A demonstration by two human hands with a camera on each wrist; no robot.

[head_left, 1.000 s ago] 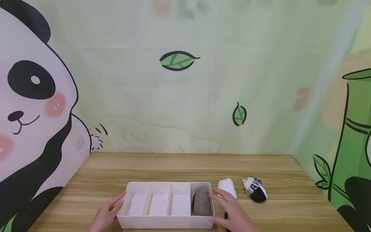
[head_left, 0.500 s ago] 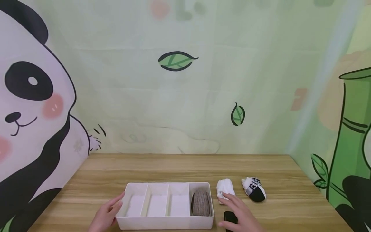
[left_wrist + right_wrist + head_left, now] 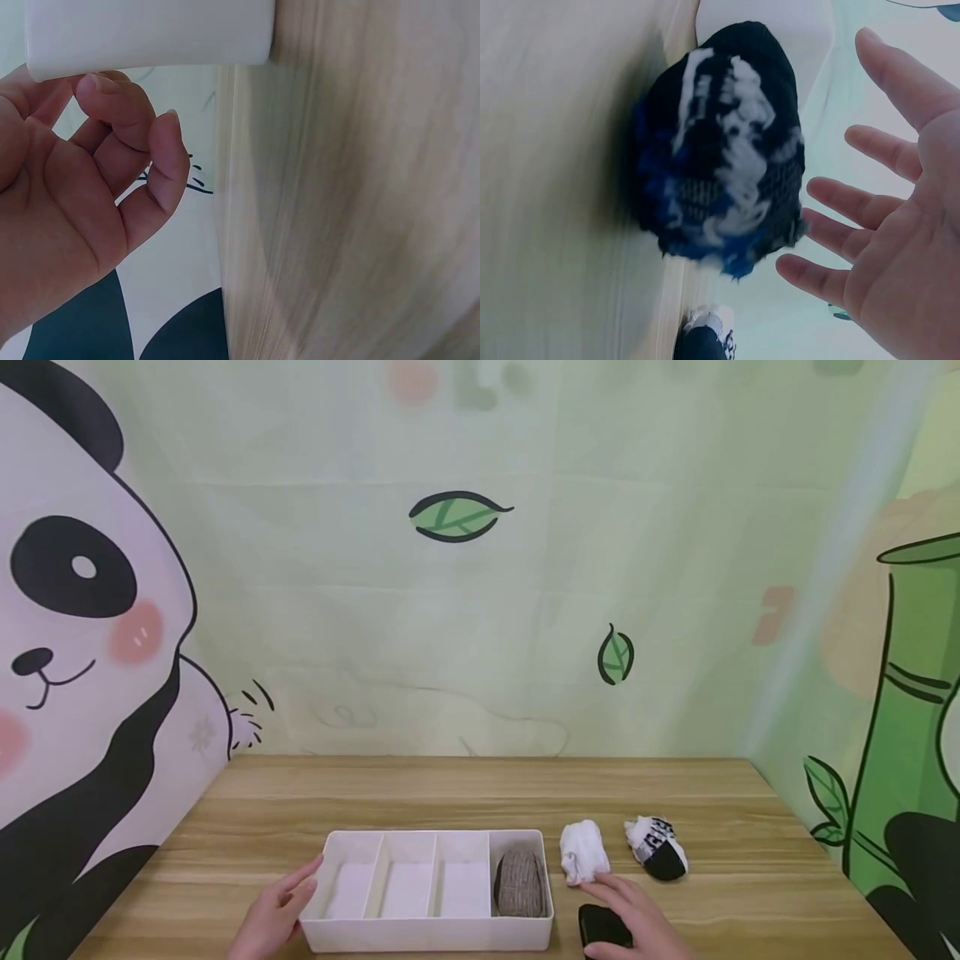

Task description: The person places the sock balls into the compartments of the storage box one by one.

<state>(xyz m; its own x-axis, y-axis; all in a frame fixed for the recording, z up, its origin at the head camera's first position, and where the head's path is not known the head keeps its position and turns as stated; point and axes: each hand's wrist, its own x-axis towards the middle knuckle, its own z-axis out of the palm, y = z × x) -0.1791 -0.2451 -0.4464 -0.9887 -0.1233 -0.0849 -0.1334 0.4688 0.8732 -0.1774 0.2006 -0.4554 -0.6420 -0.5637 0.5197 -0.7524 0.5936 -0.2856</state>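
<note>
A white divided box (image 3: 420,935) sits at the front of the table, with a grey-brown ribbed rolled sock (image 3: 521,883) in its rightmost compartment. My left hand (image 3: 276,912) rests at the box's left end, its fingers loosely bent; the left wrist view shows the fingertips by the box wall (image 3: 150,34). To the right of the box, my right hand (image 3: 637,920) hovers over a black rolled sock (image 3: 600,927). In the right wrist view this sock (image 3: 720,150) has white and blue patterning, and the right hand's fingers (image 3: 844,202) are spread beside it.
Behind my right hand lies a white rolled sock (image 3: 585,852). Farther right is a white-and-black rolled sock (image 3: 657,849). The wooden table (image 3: 450,785) ends at a backdrop (image 3: 337,610) printed with a panda and bamboo.
My right hand has left the box's right end and moved right, over the black sock, which shows more now. The left hand and the box stay put.
</note>
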